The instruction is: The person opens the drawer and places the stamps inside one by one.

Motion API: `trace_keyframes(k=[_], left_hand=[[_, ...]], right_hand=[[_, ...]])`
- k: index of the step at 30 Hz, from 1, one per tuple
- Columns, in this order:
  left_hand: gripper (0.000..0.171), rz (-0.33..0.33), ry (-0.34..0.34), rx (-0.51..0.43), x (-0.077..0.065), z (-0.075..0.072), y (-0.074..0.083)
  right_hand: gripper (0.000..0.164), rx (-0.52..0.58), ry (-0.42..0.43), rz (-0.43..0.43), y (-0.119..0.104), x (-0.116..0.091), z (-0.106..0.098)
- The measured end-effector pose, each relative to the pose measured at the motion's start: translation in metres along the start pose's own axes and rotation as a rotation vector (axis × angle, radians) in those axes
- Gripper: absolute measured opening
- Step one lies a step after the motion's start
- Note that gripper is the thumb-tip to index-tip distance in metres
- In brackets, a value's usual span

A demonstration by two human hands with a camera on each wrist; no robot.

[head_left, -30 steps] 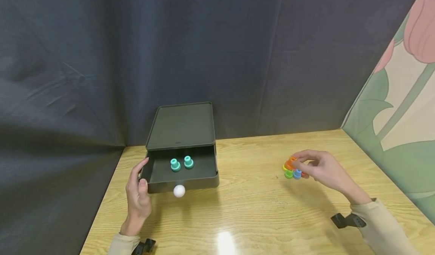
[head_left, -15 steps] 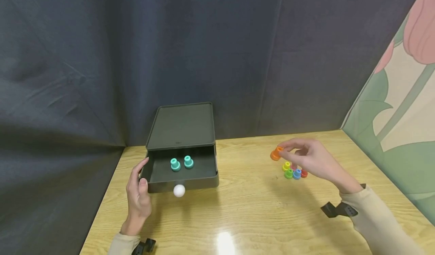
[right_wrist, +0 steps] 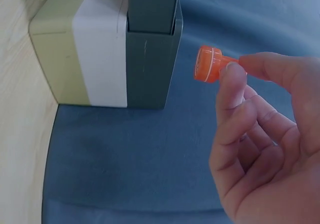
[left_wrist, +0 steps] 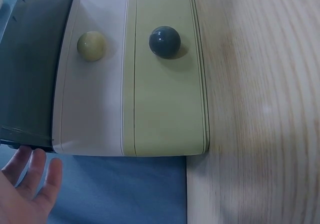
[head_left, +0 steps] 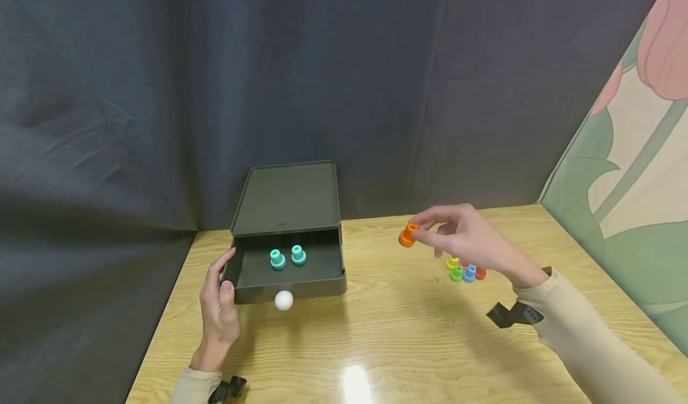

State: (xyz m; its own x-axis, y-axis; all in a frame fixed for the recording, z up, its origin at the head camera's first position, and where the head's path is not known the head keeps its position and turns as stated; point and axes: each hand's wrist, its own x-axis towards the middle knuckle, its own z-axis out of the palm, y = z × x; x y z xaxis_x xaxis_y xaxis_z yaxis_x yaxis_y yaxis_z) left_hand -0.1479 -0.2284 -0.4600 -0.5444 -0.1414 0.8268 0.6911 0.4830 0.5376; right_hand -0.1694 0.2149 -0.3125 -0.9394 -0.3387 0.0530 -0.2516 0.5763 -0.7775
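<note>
My right hand [head_left: 464, 236] pinches an orange toy stamp [head_left: 408, 235] between thumb and fingertips, held up over the table right of the small drawer cabinet [head_left: 287, 198]. In the right wrist view the stamp [right_wrist: 209, 64] points its broad round end away from the fingers. The cabinet's dark green top drawer [head_left: 322, 289] is pulled out, with a white ball knob on its front. Inside stand two teal stamps [head_left: 277, 260]. My left hand [head_left: 217, 314] rests at the drawer's left side, fingers fairly straight; the left wrist view shows its fingertips [left_wrist: 37, 159] right at the drawer's edge.
Several stamps, among them a green stamp [head_left: 456, 274] and a blue stamp [head_left: 470, 274], stand grouped on the wooden table [head_left: 398, 332]. Below the dark drawer are a white drawer [left_wrist: 95, 99] and a light green drawer [left_wrist: 167, 99], both pushed in. A dark curtain [head_left: 376, 93] hangs behind.
My right hand has lifted the orange stamp off the group and carried it left toward the pulled-out drawer. The left hand and the drawer have stayed in place.
</note>
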Motion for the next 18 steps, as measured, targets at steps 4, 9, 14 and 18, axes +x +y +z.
trace_keyframes(k=[4,9,14,18], left_hand=[[0.048,0.002,-0.002,-0.002,0.001,0.000,0.001],[0.049,0.001,-0.003,-0.004,0.001,0.000,0.002],[0.049,0.000,-0.007,-0.008,0.000,-0.001,0.003],[0.049,-0.001,-0.009,-0.011,-0.002,-0.001,0.004]], right_hand=[[0.026,0.009,-0.023,-0.060,-0.013,0.007,0.006],[0.022,0.017,-0.063,-0.102,-0.028,0.020,0.016],[0.024,0.035,-0.106,-0.152,-0.042,0.032,0.025],[0.024,0.029,-0.147,-0.177,-0.053,0.038,0.032]])
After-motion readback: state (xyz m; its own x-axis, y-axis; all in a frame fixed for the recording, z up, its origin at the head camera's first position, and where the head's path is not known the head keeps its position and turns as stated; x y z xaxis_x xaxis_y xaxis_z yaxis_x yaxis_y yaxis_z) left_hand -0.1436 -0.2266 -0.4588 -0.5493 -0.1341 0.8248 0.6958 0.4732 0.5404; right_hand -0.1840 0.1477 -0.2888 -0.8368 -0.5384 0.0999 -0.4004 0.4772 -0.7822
